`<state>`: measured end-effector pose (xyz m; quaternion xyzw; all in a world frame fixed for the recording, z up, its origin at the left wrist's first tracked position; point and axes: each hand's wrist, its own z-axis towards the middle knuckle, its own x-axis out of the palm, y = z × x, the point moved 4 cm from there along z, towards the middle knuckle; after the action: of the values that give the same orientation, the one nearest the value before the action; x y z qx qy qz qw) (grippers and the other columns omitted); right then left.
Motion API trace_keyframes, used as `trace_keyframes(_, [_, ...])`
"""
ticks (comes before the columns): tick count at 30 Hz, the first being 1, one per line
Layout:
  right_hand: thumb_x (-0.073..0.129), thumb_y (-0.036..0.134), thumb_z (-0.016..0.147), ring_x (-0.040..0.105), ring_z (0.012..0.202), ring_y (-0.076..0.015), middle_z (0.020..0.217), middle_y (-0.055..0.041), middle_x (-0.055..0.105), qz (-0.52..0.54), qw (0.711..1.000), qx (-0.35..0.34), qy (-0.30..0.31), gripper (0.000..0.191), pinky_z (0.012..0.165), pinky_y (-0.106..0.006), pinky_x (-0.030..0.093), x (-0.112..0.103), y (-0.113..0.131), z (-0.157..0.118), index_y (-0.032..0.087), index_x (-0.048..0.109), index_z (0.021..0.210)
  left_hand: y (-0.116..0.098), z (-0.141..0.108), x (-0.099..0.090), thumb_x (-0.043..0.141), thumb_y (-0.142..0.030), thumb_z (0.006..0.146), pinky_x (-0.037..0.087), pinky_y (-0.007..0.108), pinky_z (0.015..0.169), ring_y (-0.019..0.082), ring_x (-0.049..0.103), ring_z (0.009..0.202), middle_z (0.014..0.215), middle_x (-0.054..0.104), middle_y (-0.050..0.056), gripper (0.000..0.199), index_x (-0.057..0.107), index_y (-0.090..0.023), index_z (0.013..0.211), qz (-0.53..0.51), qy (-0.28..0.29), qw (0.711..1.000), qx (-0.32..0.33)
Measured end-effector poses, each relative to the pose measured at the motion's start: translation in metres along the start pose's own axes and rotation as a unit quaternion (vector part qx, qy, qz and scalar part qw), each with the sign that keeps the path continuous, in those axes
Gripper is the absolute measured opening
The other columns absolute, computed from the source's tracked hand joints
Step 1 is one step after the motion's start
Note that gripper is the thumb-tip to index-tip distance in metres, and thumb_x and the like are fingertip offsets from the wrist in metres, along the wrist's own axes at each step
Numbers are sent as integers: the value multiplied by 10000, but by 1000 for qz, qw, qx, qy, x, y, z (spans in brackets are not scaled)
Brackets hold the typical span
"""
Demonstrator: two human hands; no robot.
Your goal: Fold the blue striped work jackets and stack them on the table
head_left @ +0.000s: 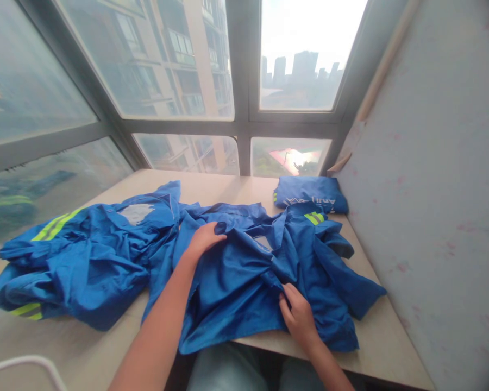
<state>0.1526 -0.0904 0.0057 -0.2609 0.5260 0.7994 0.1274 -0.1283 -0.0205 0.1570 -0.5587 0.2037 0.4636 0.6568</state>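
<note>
Left hand (206, 238) reaching up to the far part of the jacket (232, 288), I have my fingers nearly closed on a fold of the blue cloth near the collar, the thumb pointing right. My right hand (298, 314), lower down and nearer to me, has its thumb and fingers brought together on the jacket's front edge, just above the hem. Between my hands the cloth lies loose and creased, with a pale patch (264, 243) showing near the collar.

The jacket is spread on the table (387, 347) right in front of me, its collar toward the window (299, 54) and its hem at the near edge, above my legs (226, 369). On the right a sleeve (346, 277) stretches out toward the wall (436, 179), and a lime stripe (314, 218) shows up by the shoulder.

To the left, touching the jacket, sits a rumpled blue heap (93, 266) with lime and grey bands and a pale patch of its own. Beyond the jacket's right shoulder, close to the wall, lies a folded bundle (309, 190) in blue with white lettering. A white curved bar (30, 359) shows at the lower left.
</note>
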Motion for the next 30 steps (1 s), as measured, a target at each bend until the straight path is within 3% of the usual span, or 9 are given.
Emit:
trace_keyframes(3, [415, 267, 974, 683, 937, -229, 1019, -96, 716, 51, 998, 35, -24, 308, 853, -334, 544, -3, -8, 1, 193, 698, 1072, 5, -14, -22, 487, -380, 1001, 552, 402, 852, 231, 644, 991, 1137, 663, 91, 357, 618, -109, 1192, -21, -84, 996, -14])
trace_keyframes(5, [429, 284, 973, 673, 1053, -242, 1131, -109, 713, 69, 996, 47, -34, 335, 941, -357, 528, -3, -13, 0, 179, 678, 1171, 3, -42, -30, 401, -336, 1027, 540, 365, 852, 211, 651, 954, 1061, 689, 88, 361, 635, -103, 1173, -53, -169, 984, -6])
trace_keyframes(7, [444, 291, 969, 653, 1130, -248, 1200, -114, 701, 80, 995, 48, -44, 357, 998, -373, 508, -3, -16, -2, 168, 658, 1227, -6, -82, -23, 479, -270, 985, 533, 327, 858, 187, 658, 940, 1032, 698, 69, 282, 654, -154, 1173, -114, -232, 964, 64])
trace_keyframes(10, [453, 294, 968, 656, 1121, -251, 1193, -114, 705, 86, 994, 50, -52, 351, 988, -374, 514, -4, -17, -2, 161, 666, 1214, -25, -140, 25, 566, -119, 854, 548, 318, 813, 188, 668, 899, 987, 717, 51, 326, 697, -230, 1131, -123, -57, 965, 223])
trace_keyframes(12, [451, 281, 968, 674, 1041, -242, 1118, -103, 720, 79, 994, 53, -44, 328, 926, -362, 537, -6, -14, -1, 166, 685, 1166, -25, -167, 60, 551, -39, 758, 553, 360, 838, 222, 670, 953, 1038, 722, 66, 410, 714, -235, 1080, -78, 65, 969, 226])
trace_keyframes(14, [447, 252, 961, 678, 925, -227, 995, -82, 722, 60, 996, 51, -32, 301, 838, -346, 553, -7, -9, 2, 176, 706, 1094, -18, -180, 83, 547, -8, 695, 548, 407, 883, 257, 656, 1027, 1105, 711, 80, 450, 714, -226, 1052, -48, 122, 972, 195])
trace_keyframes(17, [450, 156, 916, 660, 917, -222, 972, -73, 702, 24, 999, 22, -32, 307, 832, -350, 553, -6, 1, 3, 190, 706, 1082, -11, -181, 93, 563, -22, 725, 536, 437, 912, 267, 640, 1051, 1126, 699, 86, 438, 697, -221, 1091, -41, 131, 976, 169])
trace_keyframes(22, [382, -23, 808, 584, 1150, -223, 1232, -97, 638, -39, 996, -84, -17, 624, 1000, -395, 507, -2, 16, -8, 224, 589, 1342, -14, -179, 93, 555, -8, 731, 526, 457, 916, 275, 621, 1062, 1142, 682, 89, 420, 688, -222, 1068, -15, 141, 973, 183])
trace_keyframes(30, [521, 47, 832, 598, 1077, -252, 1181, -104, 658, -67, 989, -93, 89, 473, 926, -421, 521, -5, 37, -32, 221, 628, 1258, 1, -189, 94, 536, 8, 696, 515, 443, 958, 261, 619, 1107, 1162, 687, 81, 465, 668, -223, 1076, -85, 135, 968, 195])
